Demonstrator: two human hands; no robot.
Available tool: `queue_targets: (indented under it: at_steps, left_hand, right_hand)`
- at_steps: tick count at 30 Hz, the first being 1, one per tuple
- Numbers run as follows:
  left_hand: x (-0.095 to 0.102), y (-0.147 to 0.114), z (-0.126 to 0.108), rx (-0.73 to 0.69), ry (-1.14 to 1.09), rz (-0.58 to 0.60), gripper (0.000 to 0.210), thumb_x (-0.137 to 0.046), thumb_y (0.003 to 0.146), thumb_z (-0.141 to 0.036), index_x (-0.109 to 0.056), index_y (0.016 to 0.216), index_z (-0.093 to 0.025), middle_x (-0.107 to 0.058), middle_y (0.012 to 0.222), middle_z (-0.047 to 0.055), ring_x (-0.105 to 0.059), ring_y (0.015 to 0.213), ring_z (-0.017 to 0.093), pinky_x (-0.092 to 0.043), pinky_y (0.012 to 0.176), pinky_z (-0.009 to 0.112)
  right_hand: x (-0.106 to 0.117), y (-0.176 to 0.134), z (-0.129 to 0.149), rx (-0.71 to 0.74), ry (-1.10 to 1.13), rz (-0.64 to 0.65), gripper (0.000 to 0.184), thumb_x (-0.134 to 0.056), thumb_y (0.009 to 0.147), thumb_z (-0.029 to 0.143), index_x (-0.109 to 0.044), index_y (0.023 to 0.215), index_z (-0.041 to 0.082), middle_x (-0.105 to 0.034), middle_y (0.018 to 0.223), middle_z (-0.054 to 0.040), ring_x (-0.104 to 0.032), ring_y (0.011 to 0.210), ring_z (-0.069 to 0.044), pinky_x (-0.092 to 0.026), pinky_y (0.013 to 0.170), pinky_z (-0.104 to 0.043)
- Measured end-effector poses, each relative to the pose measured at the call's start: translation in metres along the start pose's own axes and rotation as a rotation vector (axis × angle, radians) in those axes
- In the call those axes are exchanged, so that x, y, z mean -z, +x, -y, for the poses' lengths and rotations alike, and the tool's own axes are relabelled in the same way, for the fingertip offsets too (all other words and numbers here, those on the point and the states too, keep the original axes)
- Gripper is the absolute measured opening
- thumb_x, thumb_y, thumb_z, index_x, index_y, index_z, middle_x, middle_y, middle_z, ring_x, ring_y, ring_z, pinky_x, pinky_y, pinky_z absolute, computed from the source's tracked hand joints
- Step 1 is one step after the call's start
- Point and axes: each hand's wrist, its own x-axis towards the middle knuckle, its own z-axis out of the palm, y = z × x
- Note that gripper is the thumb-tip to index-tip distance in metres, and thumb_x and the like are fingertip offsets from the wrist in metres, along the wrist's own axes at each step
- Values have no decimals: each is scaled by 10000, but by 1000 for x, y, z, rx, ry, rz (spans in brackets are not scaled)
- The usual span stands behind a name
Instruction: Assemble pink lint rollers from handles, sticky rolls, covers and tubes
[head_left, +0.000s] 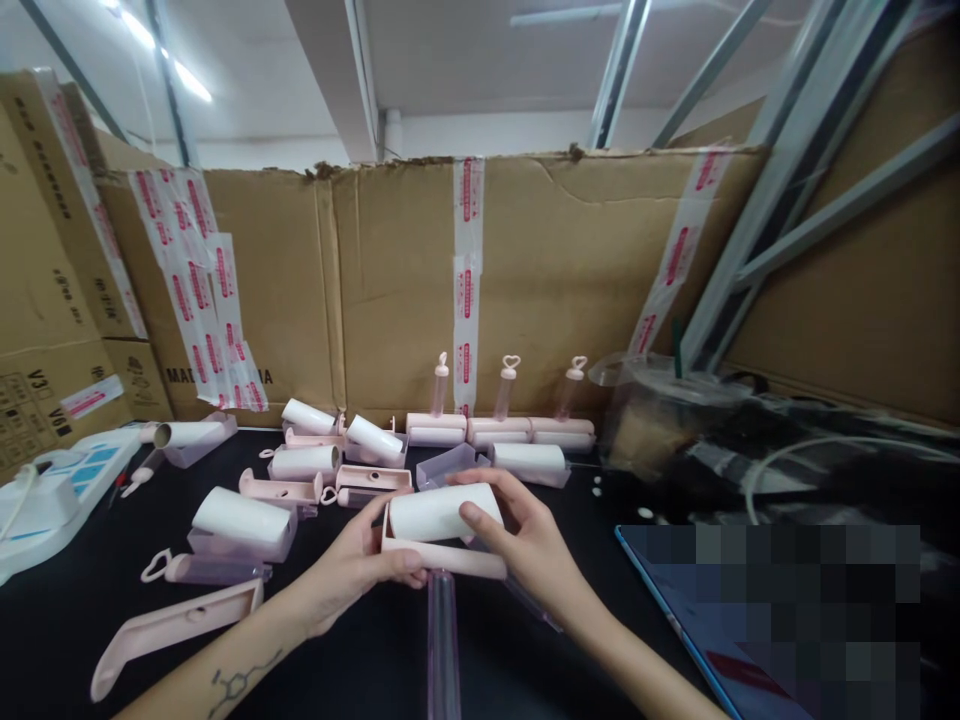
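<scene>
My left hand (356, 560) is closed on the left end of a pink lint roller holder (461, 558). A white lint roll (427, 512) lies along the holder, tilted slightly, and my right hand (532, 535) grips its right end with thumb and fingers. Below the holder a clear tube (442, 645) points down toward me; whether it is joined to the holder I cannot tell. Behind my right hand, part of a clear purple cover is hidden. To the left lie another pink holder (180, 622), a clear handle with a heart loop (214, 569) and a white roll (240, 518).
Several rolls, covers and holders crowd the black table's back left. Three pink rollers (499, 432) with upright handles line the cardboard wall (397, 280). A blue-edged tablet (675, 610) lies at right, near plastic bags (660, 410). A white power strip (82, 480) is at far left.
</scene>
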Motion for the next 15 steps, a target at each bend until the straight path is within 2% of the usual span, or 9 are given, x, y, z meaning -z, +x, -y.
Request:
queue_targets:
  at_steps: [7, 10, 13, 15]
  left_hand:
    - [-4, -1, -4, -22, -31, 35, 813, -711, 687, -157, -230, 1340, -211, -612, 951, 70, -610, 717, 151, -466, 728, 318]
    - [-4, -3, -6, -41, -94, 21, 679, -695, 707, -270, -326, 1270, -189, -604, 979, 89, -610, 733, 164, -467, 728, 323]
    - [-2, -4, -2, -45, -83, -55, 494, -547, 795, -455, -407, 1180, -179, -616, 877, 76, -597, 654, 152, -477, 641, 306]
    - [0, -4, 3, 0, -11, -148, 454, -496, 810, -500, -437, 1133, -187, -609, 760, 43, -566, 559, 127, -461, 546, 266]
  right_hand:
    - [2, -2, 4, 44, -109, -16, 233, -589, 799, 354, -551, 984, 218, -622, 998, -42, -589, 874, -191, -463, 757, -287]
    - [0, -2, 5, 110, -155, 11, 292, -644, 751, 351, -556, 995, 218, -618, 1042, -56, -580, 953, -216, -448, 818, -310]
    - [-7, -7, 6, 175, -159, 49, 351, -687, 707, 358, -565, 1005, 215, -606, 1096, -76, -550, 1039, -240, -426, 880, -334]
    - [-12, -11, 7, 198, -160, 106, 377, -693, 700, 372, -573, 1024, 222, -593, 1129, -82, -536, 1066, -244, -416, 899, -341]
